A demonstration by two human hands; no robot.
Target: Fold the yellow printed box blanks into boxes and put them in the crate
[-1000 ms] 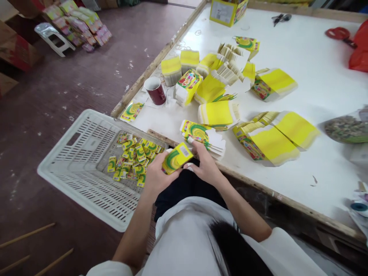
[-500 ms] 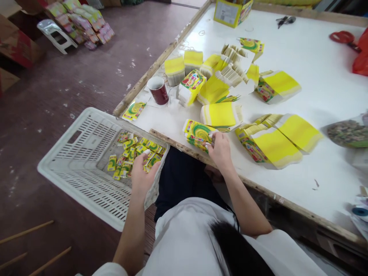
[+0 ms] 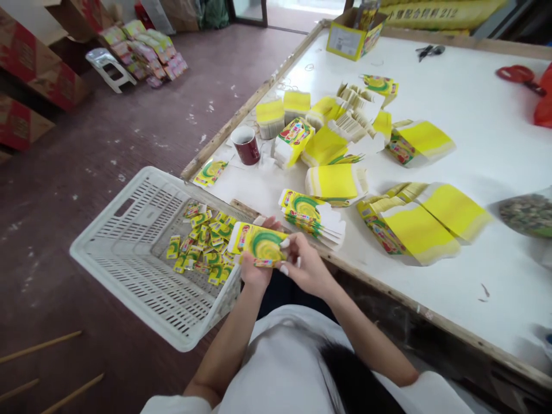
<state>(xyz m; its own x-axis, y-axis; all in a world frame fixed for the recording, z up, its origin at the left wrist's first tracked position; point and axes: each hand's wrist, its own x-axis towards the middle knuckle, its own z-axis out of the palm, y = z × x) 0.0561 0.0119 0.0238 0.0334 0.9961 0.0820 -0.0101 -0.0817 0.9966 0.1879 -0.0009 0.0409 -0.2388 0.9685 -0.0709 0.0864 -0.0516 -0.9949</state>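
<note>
Both my hands hold one flat yellow-and-green carton blank in front of my lap, just off the table's near edge. My left hand grips it from below, fingers closed round it. My right hand pinches its right end. To the right of the blank, a stack of the same flat blanks lies on the white table. On my left stands a white slatted plastic basket with several small folded yellow boxes in it.
Bundles of yellow blanks spread across the table, with a dark red mug, a yellow box, scissors and a bag of dark bits. A white stool, packets and cardboard boxes sit on the floor.
My left hand left the basket, where it dropped a folded box. My right hand took a blank off the stack, and both hands now hold it together.
</note>
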